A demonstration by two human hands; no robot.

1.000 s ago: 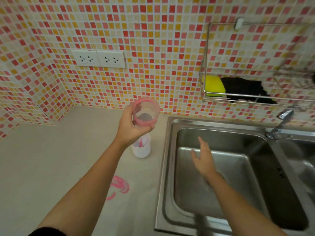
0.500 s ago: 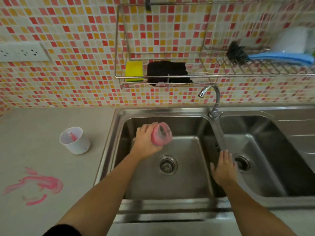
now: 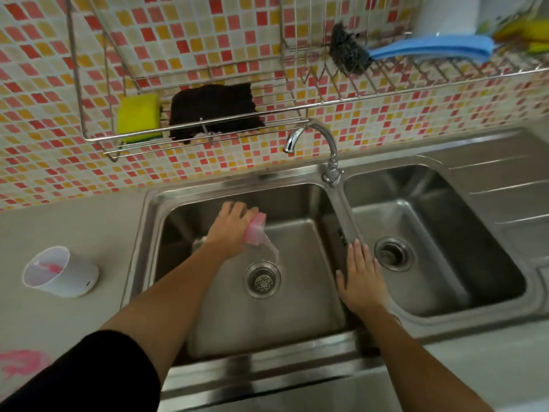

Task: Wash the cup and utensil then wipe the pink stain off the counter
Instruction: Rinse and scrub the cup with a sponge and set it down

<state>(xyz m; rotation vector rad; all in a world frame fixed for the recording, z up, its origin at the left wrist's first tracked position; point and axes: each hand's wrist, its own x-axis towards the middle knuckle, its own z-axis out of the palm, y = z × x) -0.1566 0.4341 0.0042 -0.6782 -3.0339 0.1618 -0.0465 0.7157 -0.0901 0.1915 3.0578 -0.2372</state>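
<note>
Pink cup tipped, pouring over the left basin — utensil inside white holder, pink stain on counter.

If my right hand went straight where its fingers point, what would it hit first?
Probably the faucet base; the right hand points along the sink divider toward it, though its height is unclear.

The pink cup gripped in the left hand's fingers looks like smooth, translucent plastic. Beneath those fingers the sink is brushed stainless steel with a soft sheen, as is the ridge below the right hand's fingertips. Beyond the fingers, the faucet is glossy chrome, the wire rack is shiny metal, the sponge is porous foam and the black cloth is matt. Left of the fingers, the white cup is smooth plastic on a matt counter.
</note>
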